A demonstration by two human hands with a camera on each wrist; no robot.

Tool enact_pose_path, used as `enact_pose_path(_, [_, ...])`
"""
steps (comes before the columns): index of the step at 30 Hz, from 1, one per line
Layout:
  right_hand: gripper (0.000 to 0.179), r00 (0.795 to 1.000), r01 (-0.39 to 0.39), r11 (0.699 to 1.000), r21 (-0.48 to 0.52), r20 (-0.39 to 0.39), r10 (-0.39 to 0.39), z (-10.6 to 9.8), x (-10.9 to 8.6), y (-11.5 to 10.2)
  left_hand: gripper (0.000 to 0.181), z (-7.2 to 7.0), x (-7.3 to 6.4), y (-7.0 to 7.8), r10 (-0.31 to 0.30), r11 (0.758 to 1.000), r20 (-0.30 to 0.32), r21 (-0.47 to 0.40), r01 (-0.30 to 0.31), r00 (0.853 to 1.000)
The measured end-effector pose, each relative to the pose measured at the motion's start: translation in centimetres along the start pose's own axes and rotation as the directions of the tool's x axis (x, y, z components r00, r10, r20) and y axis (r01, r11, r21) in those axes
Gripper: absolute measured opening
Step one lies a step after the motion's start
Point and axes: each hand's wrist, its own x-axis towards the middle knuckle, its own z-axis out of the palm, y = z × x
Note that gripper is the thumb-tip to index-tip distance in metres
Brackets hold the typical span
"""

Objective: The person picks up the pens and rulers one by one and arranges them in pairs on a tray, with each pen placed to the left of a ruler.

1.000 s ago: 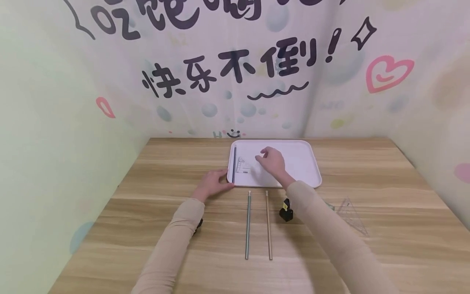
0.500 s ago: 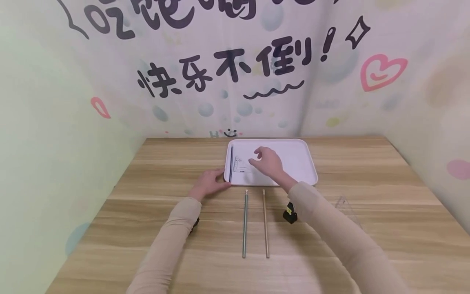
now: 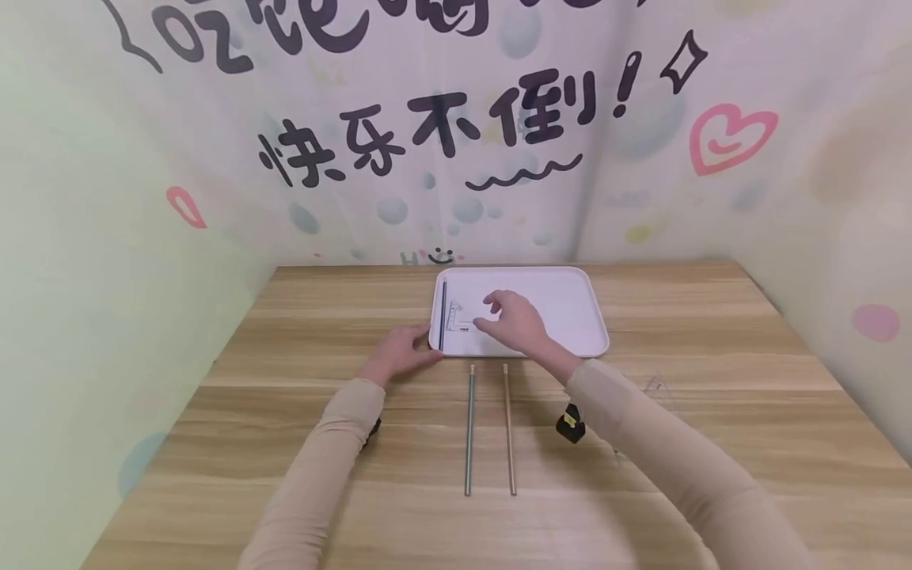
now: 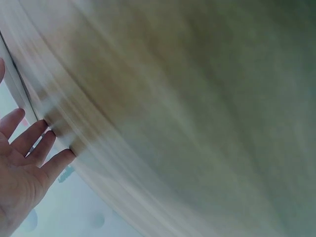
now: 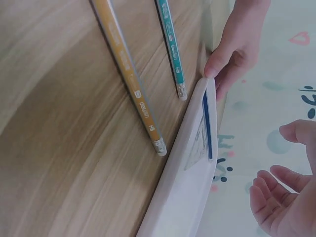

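My left hand holds the near left corner of the white tray. In the right wrist view, that hand's thumb rests on the tray's rim. The left wrist view shows fingers spread, with tips touching the table. Over the tray, my right hand hovers with thumb and fingers apart and nothing between them. A dark blue pencil lies along the tray's left side, beside a clear set square. The right wrist view shows the right hand's fingers loosely bent.
In front of the tray, a green pencil and a yellow-brown pencil lie side by side, eraser ends toward it. Another clear set square is partly hidden by the right sleeve. A printed wall cloth stands behind the table.
My right hand has shifted slightly left and nearer over the tray, toward the set square. The left hand stays at the corner. The whole head view has drifted a little.
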Motion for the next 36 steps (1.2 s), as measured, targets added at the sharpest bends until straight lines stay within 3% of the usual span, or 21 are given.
enact_pose_path(15, [0.048,0.998,0.053,0.999,-0.007,0.019,-0.053,-0.4,-2.6,-1.7,0.070,0.1,-0.2,-0.2,0.009,1.000,0.001,0.000,-0.009,1.000])
enact_pose_path(25, [0.052,0.995,0.099,0.992,-0.075,-0.003,-0.099,-0.4,-4.2,-2.7,0.068,0.2,0.0,-0.3,0.020,0.999,0.001,-0.029,-0.020,1.000])
enact_pose_path(36, [0.053,0.996,0.086,0.984,-0.157,0.026,-0.083,-0.4,-5.2,-2.7,0.066,0.2,-0.1,0.0,0.027,1.000,0.002,-0.015,-0.027,1.000])
